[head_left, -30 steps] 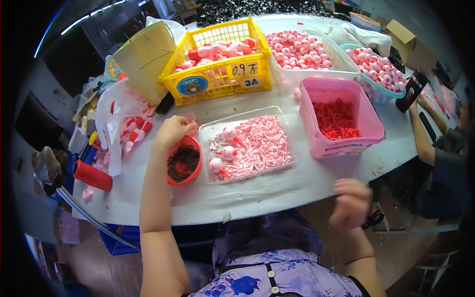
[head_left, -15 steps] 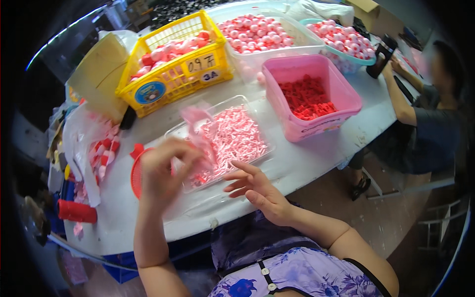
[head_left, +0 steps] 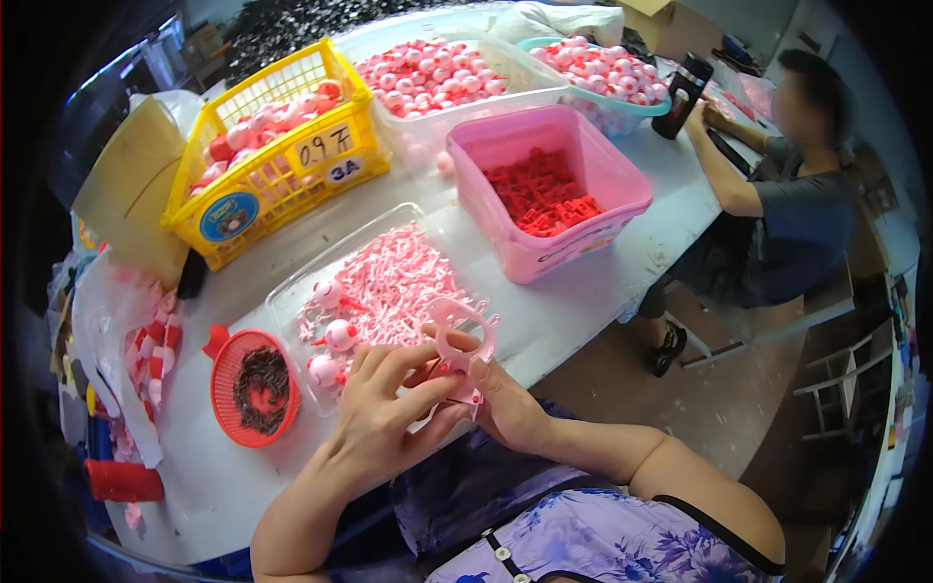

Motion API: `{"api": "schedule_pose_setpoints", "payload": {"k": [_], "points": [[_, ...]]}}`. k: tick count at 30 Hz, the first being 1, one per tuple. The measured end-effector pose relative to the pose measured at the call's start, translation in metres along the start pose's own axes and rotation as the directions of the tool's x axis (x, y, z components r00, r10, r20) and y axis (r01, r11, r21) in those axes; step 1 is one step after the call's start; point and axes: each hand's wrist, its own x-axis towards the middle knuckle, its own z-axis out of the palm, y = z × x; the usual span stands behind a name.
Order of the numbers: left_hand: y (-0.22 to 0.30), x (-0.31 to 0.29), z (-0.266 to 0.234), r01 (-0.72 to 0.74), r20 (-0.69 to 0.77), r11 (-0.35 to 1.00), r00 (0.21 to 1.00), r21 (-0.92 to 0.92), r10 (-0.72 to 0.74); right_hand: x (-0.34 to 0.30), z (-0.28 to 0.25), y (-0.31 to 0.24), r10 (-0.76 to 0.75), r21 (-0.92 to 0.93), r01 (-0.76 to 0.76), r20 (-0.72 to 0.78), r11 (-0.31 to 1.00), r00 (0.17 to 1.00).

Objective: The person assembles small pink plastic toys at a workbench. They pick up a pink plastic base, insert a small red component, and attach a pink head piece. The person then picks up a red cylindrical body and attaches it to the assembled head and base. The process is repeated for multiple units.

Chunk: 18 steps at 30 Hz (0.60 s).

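My left hand [head_left: 384, 413] and my right hand [head_left: 510, 408] meet at the near edge of the table. Between them is a pink plastic part [head_left: 449, 335] with a ring-shaped upper end, and the fingers of both hands close on it. My left fingertips pinch its lower portion, where small red bits show; my fingers partly hide that area. Just beyond my hands lies a clear tray [head_left: 282, 291] filled with small pale pink plastic pieces [head_left: 403, 277]. Several pink-and-white balls [head_left: 340, 335] rest along its left side, beside my left hand.
Left of the tray sits a red basket [head_left: 222, 403] of small dark pieces. A pink tub [head_left: 515, 248] holds red pieces. Behind are a yellow crate [head_left: 292, 180], a clear bin [head_left: 428, 131] and a blue bowl [head_left: 603, 121] of balls. Another person [head_left: 787, 204] sits at right near a black bottle [head_left: 683, 95].
My left hand came down from over the tray with the blurred pink part. My right hand, earlier open and apart, now grips that part too. The view has shifted.
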Motion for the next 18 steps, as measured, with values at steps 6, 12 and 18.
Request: {"api": "schedule_pose_setpoints", "payload": {"k": [6, 12, 18], "points": [[-0.021, -0.005, 0.000, 0.246, -0.146, 0.969, 0.958, -0.029, -0.248, -0.003, -0.016, -0.018, 0.035, 0.225, -0.048, 0.062, 0.973, 0.997], [-0.024, 0.001, 0.001, 0.429, -0.095, 0.903, 0.900, 0.016, -0.426, -0.011, -0.031, -0.021, 0.007, 0.133, -0.020, 0.095, 0.991, 0.995], [-0.038, 0.011, -0.003, 0.653, 0.148, 0.756, 0.744, 0.042, -0.651, -0.004, -0.033, -0.029, 0.019, 0.156, -0.035, 0.101, 0.987, 0.995]]}}
